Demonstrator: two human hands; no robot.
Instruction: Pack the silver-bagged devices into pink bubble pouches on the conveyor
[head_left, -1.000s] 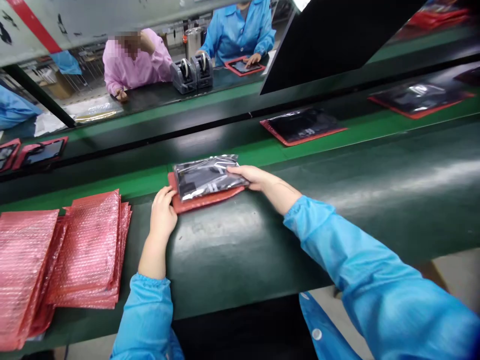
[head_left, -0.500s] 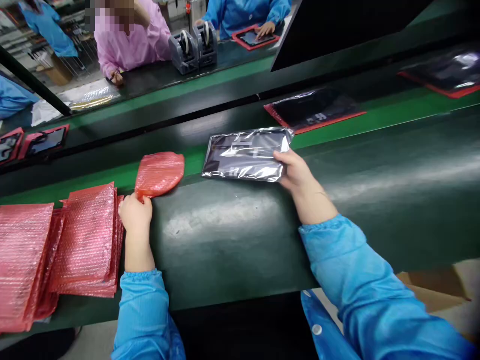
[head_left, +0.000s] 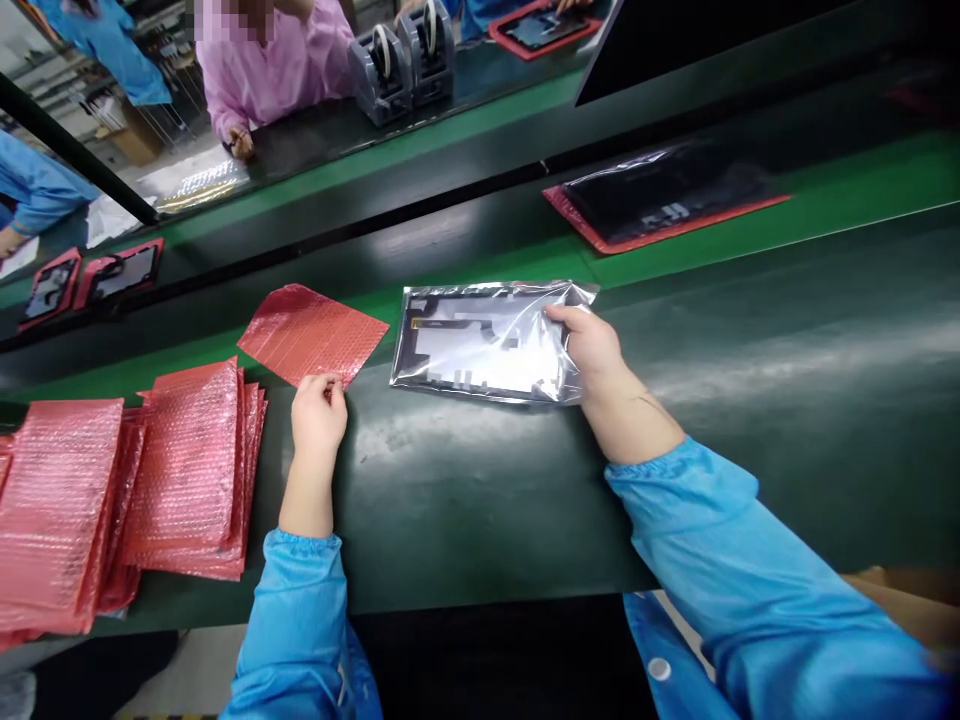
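My left hand (head_left: 318, 415) pinches the near edge of a red bubble-wrap pouch (head_left: 311, 332), which lies slanted over the green strip. To its right, my right hand (head_left: 592, 345) grips the right end of a flat screen panel in a clear plastic bag (head_left: 487, 345). Through the film I see a dark frame, a pale back and a small ribbon cable near the left end. The panel is apart from the pouch, with its left end close to the pouch's right corner.
Stacks of red bubble pouches (head_left: 187, 465) lie at the left. Beyond my right hand, a bagged dark panel (head_left: 667, 200) rests on a red pouch. Tape dispensers (head_left: 382, 75) stand across the bench near a person in pink (head_left: 277, 65). A black board (head_left: 697, 40) overhangs the far right.
The pouch in my left hand has flattened out and shifted right with the hand. The bagged panel has tilted, showing its back more. Both hands still hold their things.
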